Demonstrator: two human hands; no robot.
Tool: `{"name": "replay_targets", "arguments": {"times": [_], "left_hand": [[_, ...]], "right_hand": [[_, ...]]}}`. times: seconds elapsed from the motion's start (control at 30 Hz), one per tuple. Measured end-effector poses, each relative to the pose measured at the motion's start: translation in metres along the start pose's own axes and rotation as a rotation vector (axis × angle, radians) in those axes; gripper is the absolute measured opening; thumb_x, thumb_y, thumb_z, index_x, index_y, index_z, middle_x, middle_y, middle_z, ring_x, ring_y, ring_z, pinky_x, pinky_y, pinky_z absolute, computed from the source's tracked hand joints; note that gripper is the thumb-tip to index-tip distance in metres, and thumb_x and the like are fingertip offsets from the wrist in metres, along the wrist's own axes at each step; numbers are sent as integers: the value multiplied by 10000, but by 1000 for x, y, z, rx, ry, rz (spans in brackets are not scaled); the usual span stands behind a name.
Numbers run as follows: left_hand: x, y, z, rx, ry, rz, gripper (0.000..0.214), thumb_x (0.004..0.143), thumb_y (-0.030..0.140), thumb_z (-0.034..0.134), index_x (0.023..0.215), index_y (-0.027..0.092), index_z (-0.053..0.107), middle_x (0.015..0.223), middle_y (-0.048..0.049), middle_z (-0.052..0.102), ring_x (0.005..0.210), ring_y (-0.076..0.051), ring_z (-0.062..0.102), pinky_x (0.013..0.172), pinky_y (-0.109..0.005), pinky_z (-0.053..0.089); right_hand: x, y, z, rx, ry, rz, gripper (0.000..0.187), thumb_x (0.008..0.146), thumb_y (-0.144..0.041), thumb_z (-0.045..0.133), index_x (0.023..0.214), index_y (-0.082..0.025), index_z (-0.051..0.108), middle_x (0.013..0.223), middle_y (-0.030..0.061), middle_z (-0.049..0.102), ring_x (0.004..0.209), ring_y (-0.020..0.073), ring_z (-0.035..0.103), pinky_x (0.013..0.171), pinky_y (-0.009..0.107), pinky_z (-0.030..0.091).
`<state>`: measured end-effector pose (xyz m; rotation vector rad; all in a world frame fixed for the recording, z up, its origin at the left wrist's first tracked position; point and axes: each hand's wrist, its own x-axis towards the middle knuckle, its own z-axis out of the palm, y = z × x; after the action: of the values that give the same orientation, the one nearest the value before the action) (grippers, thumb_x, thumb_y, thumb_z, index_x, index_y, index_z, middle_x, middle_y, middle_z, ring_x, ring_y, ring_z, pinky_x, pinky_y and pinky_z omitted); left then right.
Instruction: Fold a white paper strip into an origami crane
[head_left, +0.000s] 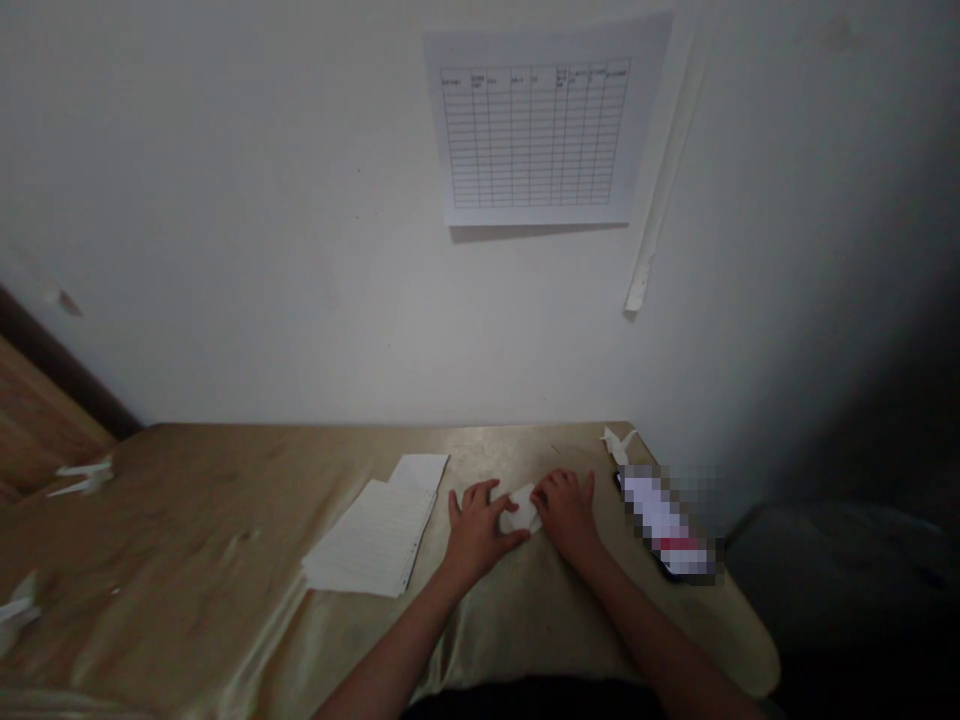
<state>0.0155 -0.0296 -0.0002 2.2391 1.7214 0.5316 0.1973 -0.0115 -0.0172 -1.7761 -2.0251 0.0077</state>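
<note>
A small folded piece of white paper [524,509] lies on the cloth-covered table between my two hands. My left hand [480,525] holds it from the left, thumb along the near edge and index finger at the far left, the other fingers curved and spread. On the right side, my right hand [568,508] has its fingertips bent and pressed together on the paper's edge; they cover that part of it. Left of my left hand rests a stack of lined paper sheets [371,540].
A phone [667,525], its screen blurred out, lies near the table's right edge. Beyond it is a folded paper figure [619,445]; more white paper pieces [86,477] lie far left. A wall behind the table bears a printed grid sheet [540,135].
</note>
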Motion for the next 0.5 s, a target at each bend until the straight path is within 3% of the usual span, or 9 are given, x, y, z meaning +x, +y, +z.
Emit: {"name": "replay_targets", "arguments": {"times": [0.17, 0.33, 0.5], "left_hand": [[-1, 1, -1, -7, -6, -4, 388, 782, 482, 845, 1129, 339, 746, 1522, -67, 547, 1454, -346, 427, 1229, -722, 112], [-2, 5, -2, -15, 26, -15, 234, 883, 439, 748, 1097, 344, 755, 1501, -48, 562, 1445, -314, 435, 1237, -703, 106], [-1, 7, -2, 12, 25, -14, 288, 849, 461, 780, 1109, 339, 747, 1506, -56, 553, 1439, -331, 431, 1229, -715, 110]], "right_hand": [[-1, -2, -1, -27, 16, -19, 170, 992, -254, 546, 985, -237, 715, 1127, 86, 713, 1179, 299, 546, 1182, 730, 135], [-2, -3, -2, -38, 15, -26, 169, 996, -255, 543, 991, -240, 711, 1125, 78, 710, 1176, 293, 546, 1185, 725, 138], [-3, -3, -1, -21, 34, -26, 173, 998, -248, 536, 978, -246, 708, 1119, 68, 711, 1169, 288, 541, 1189, 720, 116]]}}
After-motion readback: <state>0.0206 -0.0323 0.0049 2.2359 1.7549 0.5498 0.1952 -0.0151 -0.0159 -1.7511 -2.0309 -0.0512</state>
